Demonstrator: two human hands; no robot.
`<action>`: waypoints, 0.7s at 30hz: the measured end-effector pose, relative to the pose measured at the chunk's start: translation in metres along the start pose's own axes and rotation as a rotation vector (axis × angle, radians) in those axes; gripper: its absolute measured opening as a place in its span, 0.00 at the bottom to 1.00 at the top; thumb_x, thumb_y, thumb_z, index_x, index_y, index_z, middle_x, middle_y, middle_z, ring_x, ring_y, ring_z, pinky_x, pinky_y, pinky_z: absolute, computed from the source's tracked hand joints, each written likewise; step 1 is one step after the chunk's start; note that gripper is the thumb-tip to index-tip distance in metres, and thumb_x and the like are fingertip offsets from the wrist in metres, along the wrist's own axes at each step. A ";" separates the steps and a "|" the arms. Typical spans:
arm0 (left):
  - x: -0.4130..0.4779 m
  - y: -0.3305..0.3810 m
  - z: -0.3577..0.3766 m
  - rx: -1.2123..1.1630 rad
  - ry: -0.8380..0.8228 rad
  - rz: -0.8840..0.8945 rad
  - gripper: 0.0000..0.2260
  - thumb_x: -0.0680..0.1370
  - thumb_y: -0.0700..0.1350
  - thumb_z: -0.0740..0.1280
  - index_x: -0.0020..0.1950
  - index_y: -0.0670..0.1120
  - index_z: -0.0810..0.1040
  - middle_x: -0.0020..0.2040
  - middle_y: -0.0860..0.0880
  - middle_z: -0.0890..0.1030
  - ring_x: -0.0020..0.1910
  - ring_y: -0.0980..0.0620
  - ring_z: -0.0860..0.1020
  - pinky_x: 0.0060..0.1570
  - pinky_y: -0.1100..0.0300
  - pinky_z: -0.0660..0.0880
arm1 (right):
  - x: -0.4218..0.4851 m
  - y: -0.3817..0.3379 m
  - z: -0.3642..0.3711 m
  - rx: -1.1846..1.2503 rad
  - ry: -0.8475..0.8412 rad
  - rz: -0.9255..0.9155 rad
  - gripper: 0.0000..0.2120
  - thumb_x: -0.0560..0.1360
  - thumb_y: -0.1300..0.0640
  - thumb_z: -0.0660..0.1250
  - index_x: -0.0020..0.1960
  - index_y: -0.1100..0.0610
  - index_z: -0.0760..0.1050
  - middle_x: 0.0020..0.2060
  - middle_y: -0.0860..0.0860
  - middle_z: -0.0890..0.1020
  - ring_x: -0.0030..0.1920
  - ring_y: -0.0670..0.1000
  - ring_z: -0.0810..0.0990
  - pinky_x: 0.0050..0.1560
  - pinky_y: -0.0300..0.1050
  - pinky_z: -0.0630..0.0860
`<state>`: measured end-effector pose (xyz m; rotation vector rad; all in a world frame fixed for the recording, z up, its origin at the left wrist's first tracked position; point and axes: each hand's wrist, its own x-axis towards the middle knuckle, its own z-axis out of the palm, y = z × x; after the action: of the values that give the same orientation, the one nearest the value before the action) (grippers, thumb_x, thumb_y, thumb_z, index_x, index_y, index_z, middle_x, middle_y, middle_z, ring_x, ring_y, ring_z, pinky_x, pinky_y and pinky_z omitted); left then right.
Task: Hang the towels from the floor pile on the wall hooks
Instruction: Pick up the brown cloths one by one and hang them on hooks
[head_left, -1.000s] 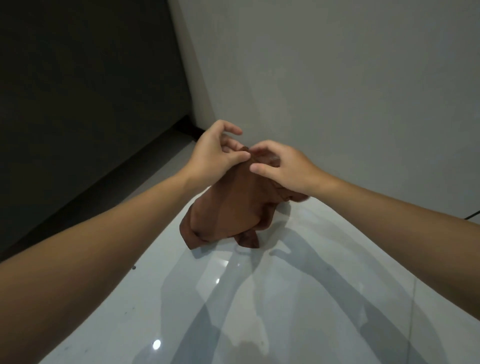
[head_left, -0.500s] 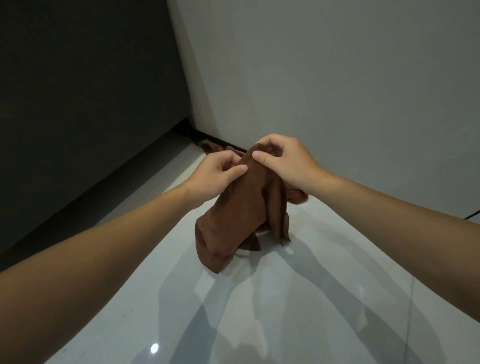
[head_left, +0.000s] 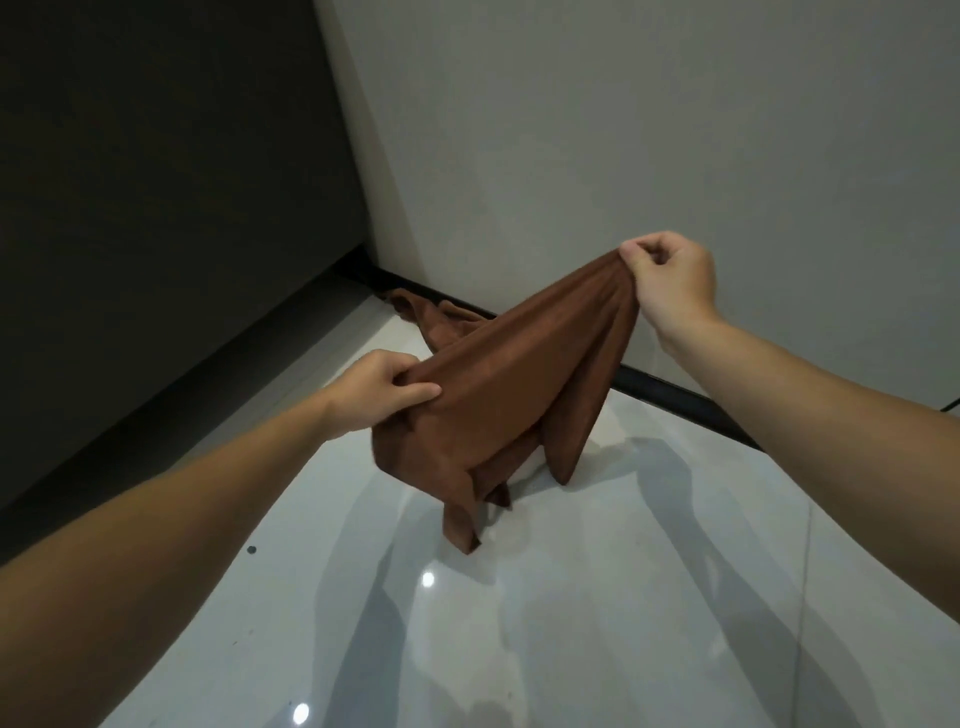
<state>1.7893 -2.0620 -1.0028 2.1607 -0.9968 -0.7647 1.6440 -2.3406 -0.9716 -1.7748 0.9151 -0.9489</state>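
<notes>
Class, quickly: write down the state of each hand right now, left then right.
Left hand: closed, gripping one end of the brown towel.
Right hand: closed, gripping the towel's other end, held higher.
</notes>
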 end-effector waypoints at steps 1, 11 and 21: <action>0.001 -0.002 -0.006 0.011 0.029 -0.008 0.08 0.78 0.50 0.69 0.49 0.45 0.81 0.46 0.46 0.83 0.46 0.47 0.82 0.47 0.56 0.80 | 0.003 0.005 -0.005 -0.020 0.021 0.015 0.04 0.75 0.55 0.69 0.41 0.53 0.79 0.36 0.48 0.80 0.40 0.47 0.78 0.46 0.41 0.74; 0.003 -0.003 -0.032 0.036 0.023 -0.054 0.07 0.77 0.46 0.70 0.51 0.44 0.80 0.45 0.49 0.82 0.40 0.56 0.82 0.34 0.69 0.76 | 0.008 0.027 -0.032 -0.241 0.023 0.044 0.06 0.77 0.54 0.67 0.46 0.56 0.78 0.39 0.50 0.78 0.42 0.48 0.76 0.47 0.41 0.72; 0.011 -0.016 -0.045 0.321 0.434 -0.106 0.02 0.78 0.40 0.66 0.48 0.44 0.74 0.46 0.46 0.78 0.43 0.48 0.76 0.42 0.54 0.74 | 0.006 0.027 -0.035 -0.258 0.014 0.008 0.05 0.78 0.53 0.66 0.47 0.54 0.78 0.42 0.51 0.79 0.45 0.50 0.77 0.48 0.43 0.73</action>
<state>1.8345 -2.0491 -0.9882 2.5221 -0.8205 -0.1653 1.6108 -2.3675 -0.9843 -1.9800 1.0925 -0.8691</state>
